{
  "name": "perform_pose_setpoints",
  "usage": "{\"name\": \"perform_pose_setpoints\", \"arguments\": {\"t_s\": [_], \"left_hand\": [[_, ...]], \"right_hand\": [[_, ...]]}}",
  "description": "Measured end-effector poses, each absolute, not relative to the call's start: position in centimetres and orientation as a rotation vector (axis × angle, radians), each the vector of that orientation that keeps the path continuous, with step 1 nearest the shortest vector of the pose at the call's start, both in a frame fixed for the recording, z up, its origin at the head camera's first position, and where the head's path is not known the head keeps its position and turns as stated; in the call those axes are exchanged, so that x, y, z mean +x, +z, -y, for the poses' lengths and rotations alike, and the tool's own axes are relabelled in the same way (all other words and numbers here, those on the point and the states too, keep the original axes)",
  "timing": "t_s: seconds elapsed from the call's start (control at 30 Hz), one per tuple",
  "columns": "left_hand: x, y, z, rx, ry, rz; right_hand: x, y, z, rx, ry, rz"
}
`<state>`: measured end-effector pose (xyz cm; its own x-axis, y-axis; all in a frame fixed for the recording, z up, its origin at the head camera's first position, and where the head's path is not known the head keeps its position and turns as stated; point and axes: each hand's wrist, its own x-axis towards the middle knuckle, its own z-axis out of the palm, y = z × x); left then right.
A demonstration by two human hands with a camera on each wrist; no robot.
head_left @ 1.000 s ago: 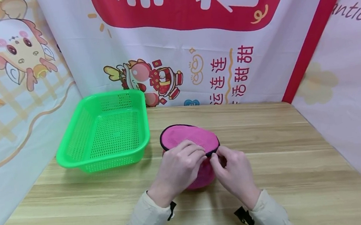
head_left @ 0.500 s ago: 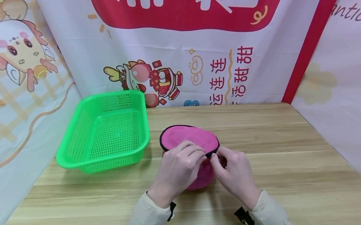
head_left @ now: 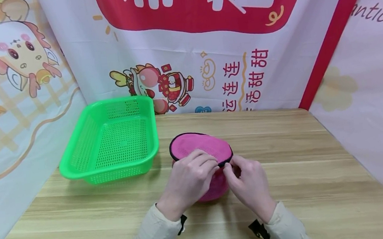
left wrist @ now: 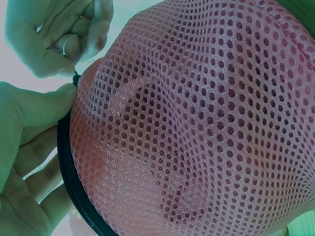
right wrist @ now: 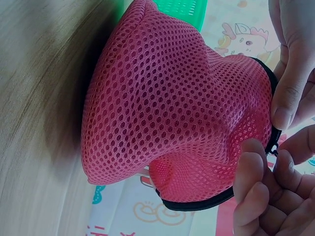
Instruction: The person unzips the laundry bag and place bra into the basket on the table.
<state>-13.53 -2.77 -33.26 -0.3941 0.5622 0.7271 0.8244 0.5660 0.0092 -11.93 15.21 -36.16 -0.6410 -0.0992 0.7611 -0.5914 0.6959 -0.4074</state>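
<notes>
A pink mesh zip pouch (head_left: 216, 187) with a black zipper (right wrist: 211, 202) round its top stands on the table. My left hand (head_left: 192, 178) pinches the zippered edge between thumb and fingers, its thumb lying along the black band in the left wrist view. Close beside it, my right hand (head_left: 248, 179) pinches at the zipper's front right corner. The small dark zipper pull (right wrist: 273, 150) shows between the right hand's fingertips in the right wrist view. Through the mesh (left wrist: 147, 108) only dark and reddish patches show. Both hands cover part of the pouch's front in the head view.
A green perforated plastic basket (head_left: 111, 170) stands to the left of the pouch, near the back of the wooden table (head_left: 289, 187). Printed cloth hangs (head_left: 170, 51) enclose the table at the back and on both sides.
</notes>
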Motion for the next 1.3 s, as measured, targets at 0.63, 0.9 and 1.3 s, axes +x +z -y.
{"name": "perform_pose_setpoints", "arguments": {"t_s": [0.63, 0.9, 1.3], "left_hand": [[-13.6, -33.4, 2.9, -1.103, -0.491, 2.097], [-13.8, -33.2, 2.6, -1.143, -0.526, 2.134], [-13.9, -33.1, 2.8, -1.147, -0.323, 2.109]], "right_hand": [[-12.4, -36.3, -15.7, 0.446, 0.901, 2.217], [-12.4, -35.9, -16.1, 0.561, 1.015, 2.249], [-12.0, -34.6, -15.5, 0.789, 0.810, 2.277]]}}
